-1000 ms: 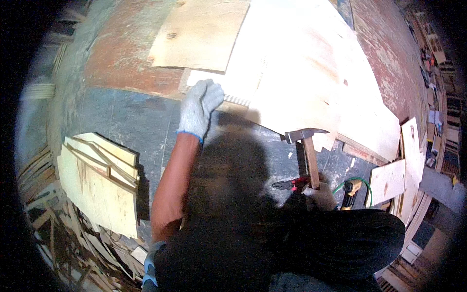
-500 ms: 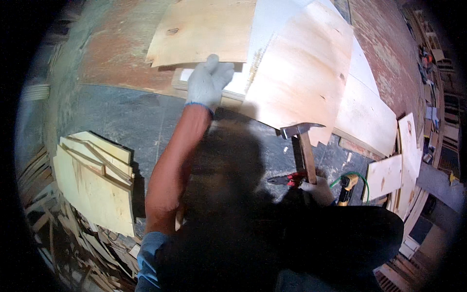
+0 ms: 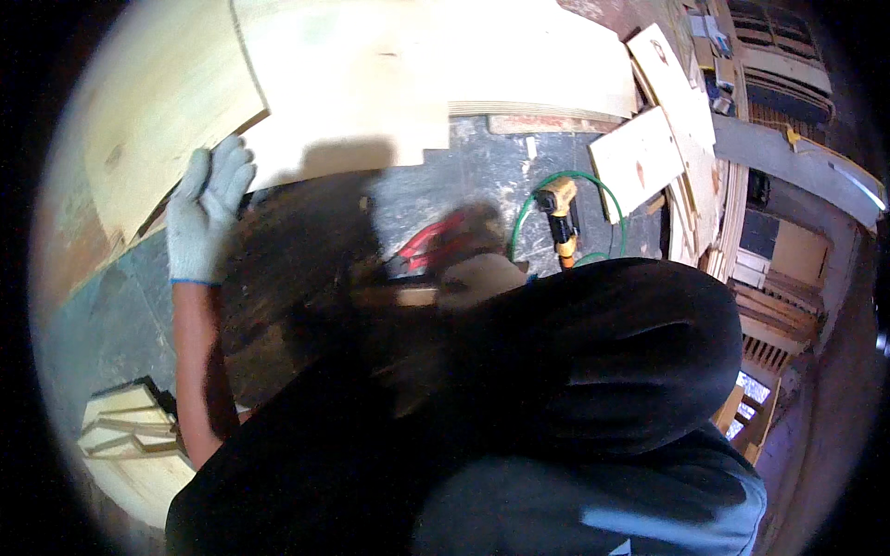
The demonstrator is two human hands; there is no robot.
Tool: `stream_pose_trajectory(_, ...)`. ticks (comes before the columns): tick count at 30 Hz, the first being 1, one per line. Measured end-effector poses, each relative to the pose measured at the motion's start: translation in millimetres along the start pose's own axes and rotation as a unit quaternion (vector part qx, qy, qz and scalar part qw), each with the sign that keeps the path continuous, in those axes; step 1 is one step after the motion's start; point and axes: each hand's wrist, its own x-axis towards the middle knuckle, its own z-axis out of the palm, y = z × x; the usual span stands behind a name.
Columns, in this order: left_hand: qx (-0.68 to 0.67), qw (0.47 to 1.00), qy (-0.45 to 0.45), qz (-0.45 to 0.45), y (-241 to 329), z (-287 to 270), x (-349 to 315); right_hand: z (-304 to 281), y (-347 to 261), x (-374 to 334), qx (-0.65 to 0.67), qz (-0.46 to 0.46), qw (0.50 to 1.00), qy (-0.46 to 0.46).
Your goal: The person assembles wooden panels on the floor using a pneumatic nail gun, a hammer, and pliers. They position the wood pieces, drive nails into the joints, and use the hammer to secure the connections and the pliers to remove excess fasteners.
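My left hand (image 3: 206,218), in a white knit glove, is at the near edge of a pale plywood panel (image 3: 153,130) on the left. Its thumb and fingers are apart and half bent against that edge; I see no grip around it. Beside it, a larger plywood sheet (image 3: 352,74) looks washed out by bright light. My gloved right hand (image 3: 482,281), blurred, is closed around the hammer's wooden handle (image 3: 400,296), held low before my knee. Shadow hides the hammer's head. Just beyond that hand lie red-handled pliers (image 3: 431,243) on the dark surface.
A yellow-and-black air tool (image 3: 559,218) with a green hose (image 3: 619,211) sits to the right. Plywood offcuts (image 3: 640,157) lean beyond it. More cut pieces (image 3: 130,435) are stacked at lower left. My dark-clothed knee (image 3: 640,361) fills the lower right.
The view has swung right and down. The hammer has dropped from raised, head up, to low with its handle pointing left. My left hand is still at the panel edge.
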Motion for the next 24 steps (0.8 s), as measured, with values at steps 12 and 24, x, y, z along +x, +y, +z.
stream_pose_trajectory(12,0.022,0.999,0.025,0.032,2,-8,-7,-23,1,51,-0.252,-0.238,0.851,0.394)
stream_pose_trajectory(24,0.181,0.976,0.112,0.036,0,-14,-90,-70,-7,-19,-0.063,-0.16,0.949,0.264)
